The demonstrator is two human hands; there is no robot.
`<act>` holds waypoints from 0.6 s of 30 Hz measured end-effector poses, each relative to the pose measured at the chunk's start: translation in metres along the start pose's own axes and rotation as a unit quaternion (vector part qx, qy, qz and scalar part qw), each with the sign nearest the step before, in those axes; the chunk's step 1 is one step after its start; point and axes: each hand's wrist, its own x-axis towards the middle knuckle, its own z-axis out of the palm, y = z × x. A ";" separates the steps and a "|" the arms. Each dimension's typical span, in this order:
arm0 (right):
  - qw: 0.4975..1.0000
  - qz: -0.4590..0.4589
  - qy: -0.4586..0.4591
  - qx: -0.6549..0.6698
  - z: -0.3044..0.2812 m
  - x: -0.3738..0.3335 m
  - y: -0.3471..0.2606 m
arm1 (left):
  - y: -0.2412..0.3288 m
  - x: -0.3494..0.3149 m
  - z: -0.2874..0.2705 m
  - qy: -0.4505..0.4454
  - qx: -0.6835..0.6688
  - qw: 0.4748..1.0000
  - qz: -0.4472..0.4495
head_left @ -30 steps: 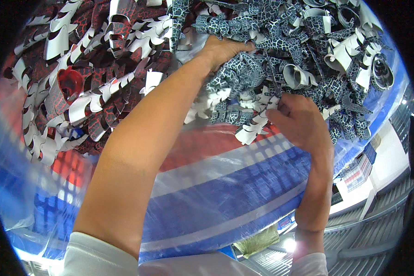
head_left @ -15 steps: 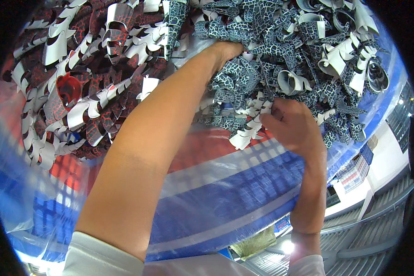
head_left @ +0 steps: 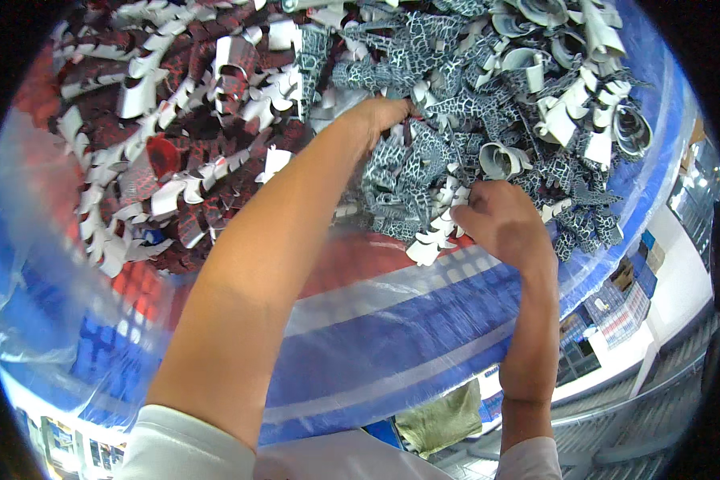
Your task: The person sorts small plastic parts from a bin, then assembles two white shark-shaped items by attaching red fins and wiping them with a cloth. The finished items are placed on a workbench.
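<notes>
My left hand (head_left: pixel 386 115) reaches into a heap of curved plastic pieces (head_left: pixel 424 152) with a black-and-white crackle pattern. Its fingertips disappear among them, so their grip is hidden. Nearer to me, at the heap's front right, my right hand (head_left: pixel 506 222) is closed, fingers curled inward. Its thumb lies against a strip of nested white scalloped pieces (head_left: pixel 434 240); what the fingers hold, if anything, is hidden. A rolled piece with a pale inside (head_left: pixel 502 162) rests just beyond the right hand.
Left of my left forearm spreads a second heap of red-and-black crackle pieces (head_left: pixel 192 152) with white backs. Both heaps lie on a striped red, white and blue sheet (head_left: pixel 376 336) under clear plastic. Past its right edge are a pale floor and a grey ribbed surface (head_left: pixel 616 424).
The whole view has shifted a little, with the red heap appearing farther right. Both hands stay at the same places in the crackle-patterned heap, with only slight movement.
</notes>
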 end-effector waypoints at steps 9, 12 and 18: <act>0.999 0.016 0.014 0.039 -0.015 -0.015 0.009 | 0.020 -0.058 0.033 0.158 -0.169 0.972 0.044; 0.998 0.037 0.012 0.045 -0.014 -0.020 0.014 | 0.016 -0.048 0.032 0.177 -0.153 0.971 0.058; 0.998 0.042 -0.005 0.053 -0.012 -0.014 0.029 | -0.008 0.002 0.002 0.146 0.054 0.988 0.016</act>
